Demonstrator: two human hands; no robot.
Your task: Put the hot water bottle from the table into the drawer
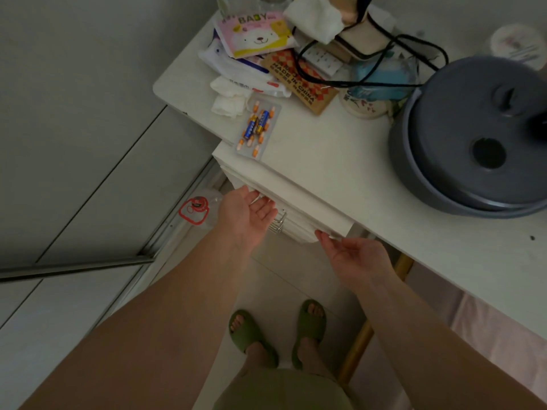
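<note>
A clear soft pouch with a red stopper and red loop [197,209], seemingly the hot water bottle, lies low beside the white drawer unit [299,196], just left of my left hand [247,216]. That hand is palm up, fingers spread, fingertips against the unit's front edge above the metal handles [279,221]. My right hand [353,257] is palm up too, fingertips touching the unit's near right corner. Neither hand holds anything. No drawer interior shows.
On the white table [340,161]: a grey lidded pot [473,137], a pill blister with batteries [257,128], a baby wipes pack [257,34], tissues, a brown card, black cords, and a blue bagged item [379,78] on a cup. A wardrobe sliding door is at the left.
</note>
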